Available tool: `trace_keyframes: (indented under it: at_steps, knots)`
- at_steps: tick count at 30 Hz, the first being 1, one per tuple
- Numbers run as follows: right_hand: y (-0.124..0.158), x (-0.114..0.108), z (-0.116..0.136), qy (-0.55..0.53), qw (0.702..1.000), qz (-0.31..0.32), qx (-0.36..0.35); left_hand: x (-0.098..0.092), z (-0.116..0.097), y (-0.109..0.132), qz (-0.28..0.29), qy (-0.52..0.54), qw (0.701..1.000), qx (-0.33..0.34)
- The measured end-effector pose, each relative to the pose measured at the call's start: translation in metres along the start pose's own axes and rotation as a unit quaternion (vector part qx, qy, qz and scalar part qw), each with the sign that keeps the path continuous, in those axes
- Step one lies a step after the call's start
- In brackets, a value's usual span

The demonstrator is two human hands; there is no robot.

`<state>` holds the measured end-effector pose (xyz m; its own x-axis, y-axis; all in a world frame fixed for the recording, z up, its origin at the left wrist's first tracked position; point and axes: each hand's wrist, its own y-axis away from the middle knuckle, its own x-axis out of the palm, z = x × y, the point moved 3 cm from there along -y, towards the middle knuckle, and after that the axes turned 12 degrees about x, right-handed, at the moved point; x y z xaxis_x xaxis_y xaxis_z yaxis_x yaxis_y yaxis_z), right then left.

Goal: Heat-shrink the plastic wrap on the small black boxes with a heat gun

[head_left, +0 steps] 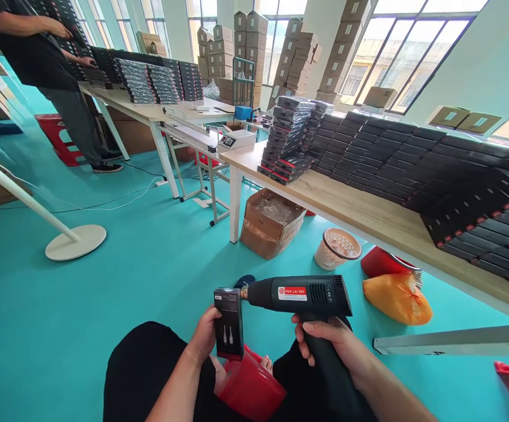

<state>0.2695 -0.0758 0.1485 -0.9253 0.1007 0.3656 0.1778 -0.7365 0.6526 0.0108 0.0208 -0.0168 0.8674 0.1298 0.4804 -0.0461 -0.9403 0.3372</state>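
Holding a small black rectangular carton (228, 322) upright over my lap, my left hand (204, 341) is closed around its left edge, with the thumb on the front face. My right hand (334, 344) is wrapped fully around the grip of a black plastic heat gun with a red label (301, 295); I cannot tell whether a finger presses the trigger. The gun lies level, its metal nozzle pointing left at the carton's upper right corner; I cannot tell whether the 2 touch. 1 red plastic tub (251, 388) sits just below the carton, between my knees. To the right, a long pale wooden table (369, 218) carries rows of stacked flat black cartons (413, 158). On the teal floor (61, 328) beside that table stand 1 open brown cardboard box (272, 221), 1 round paper bucket (337, 248) and 1 orange plastic bag (397, 299). At the far table, upper left, 1 other person in dark clothing (30, 55) handles more black cartons.
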Motion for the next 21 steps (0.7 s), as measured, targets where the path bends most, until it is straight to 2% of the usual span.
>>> trace_keyframes:
  at_steps: [3,8,11,13,16,21]
  knots:
    - [0.004,-0.01,0.008,0.016,1.0,-0.016,0.012,0.001,-0.006,-0.003,0.014,-0.071,0.994,0.077]
    - [0.014,-0.029,0.014,0.027,0.999,-0.025,0.038,0.011,-0.013,0.002,0.033,-0.108,0.99,0.089]
    - [0.015,-0.032,0.014,0.035,0.998,-0.021,0.047,0.015,-0.015,0.004,0.044,-0.161,0.976,0.142]
    - [0.014,-0.025,0.013,0.049,0.998,-0.006,0.047,0.013,-0.013,0.003,0.033,-0.182,0.968,0.169]
    - [0.007,-0.007,0.011,0.086,0.994,0.023,0.061,0.007,-0.007,-0.003,0.008,-0.156,0.975,0.158]
    - [-0.005,0.014,0.014,0.147,0.988,-0.028,0.043,0.002,-0.007,-0.008,-0.016,-0.156,0.976,0.15]
